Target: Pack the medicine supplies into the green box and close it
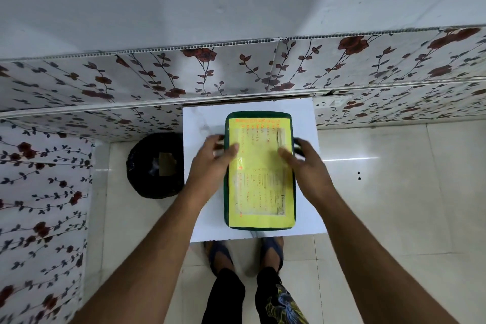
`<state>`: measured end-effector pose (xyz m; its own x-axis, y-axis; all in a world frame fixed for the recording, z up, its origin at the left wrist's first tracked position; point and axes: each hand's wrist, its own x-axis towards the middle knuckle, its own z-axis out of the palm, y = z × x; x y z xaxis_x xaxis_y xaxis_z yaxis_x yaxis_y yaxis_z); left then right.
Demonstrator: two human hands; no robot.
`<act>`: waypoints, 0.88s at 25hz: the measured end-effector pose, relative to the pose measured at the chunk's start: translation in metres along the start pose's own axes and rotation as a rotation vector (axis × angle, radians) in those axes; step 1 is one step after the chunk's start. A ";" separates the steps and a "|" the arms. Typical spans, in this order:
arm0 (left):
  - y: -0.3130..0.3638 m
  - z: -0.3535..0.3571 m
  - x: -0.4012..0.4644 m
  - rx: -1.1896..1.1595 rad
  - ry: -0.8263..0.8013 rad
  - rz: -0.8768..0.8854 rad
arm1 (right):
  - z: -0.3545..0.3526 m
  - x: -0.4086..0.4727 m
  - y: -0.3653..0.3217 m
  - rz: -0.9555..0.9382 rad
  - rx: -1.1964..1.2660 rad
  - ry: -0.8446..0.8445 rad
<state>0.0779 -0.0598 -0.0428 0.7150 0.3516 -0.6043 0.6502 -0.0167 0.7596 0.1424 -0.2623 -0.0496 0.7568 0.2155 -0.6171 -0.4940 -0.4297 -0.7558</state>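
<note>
Now the closed green box (pixel 259 171) sits between left hand (pixel 213 163) and right hand (pixel 305 163), both clasping its sides.

We see a closed green box (pixel 259 171) with a yellow label on a white table (pixel 200 123), our left hand (pixel 210 163) and right hand (pixel 306 163) gripping its sides.
</note>
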 end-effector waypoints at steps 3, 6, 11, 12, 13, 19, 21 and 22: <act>-0.028 -0.014 -0.059 0.138 -0.283 -0.195 | -0.008 -0.048 0.032 0.087 -0.230 -0.398; -0.038 -0.003 -0.079 0.238 -0.204 -0.172 | -0.004 -0.060 0.040 0.101 -0.215 -0.403; -0.041 0.006 -0.076 0.207 -0.115 -0.213 | -0.001 -0.053 0.034 0.165 -0.152 -0.370; -0.041 0.006 -0.078 0.199 -0.112 -0.216 | -0.001 -0.054 0.032 0.164 -0.145 -0.366; -0.040 0.006 -0.078 0.198 -0.111 -0.215 | 0.000 -0.055 0.031 0.159 -0.147 -0.366; -0.041 0.002 -0.076 0.099 -0.121 -0.220 | -0.002 -0.052 0.026 0.113 -0.142 -0.353; -0.039 0.001 -0.075 0.128 -0.132 -0.211 | -0.002 -0.054 0.024 0.098 -0.234 -0.356; -0.036 0.000 -0.076 0.146 -0.140 -0.212 | -0.003 -0.056 0.020 0.087 -0.303 -0.348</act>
<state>0.0003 -0.0860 -0.0247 0.5810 0.2289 -0.7811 0.8119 -0.0947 0.5761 0.0914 -0.2859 -0.0291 0.5036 0.4266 -0.7513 -0.3629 -0.6847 -0.6321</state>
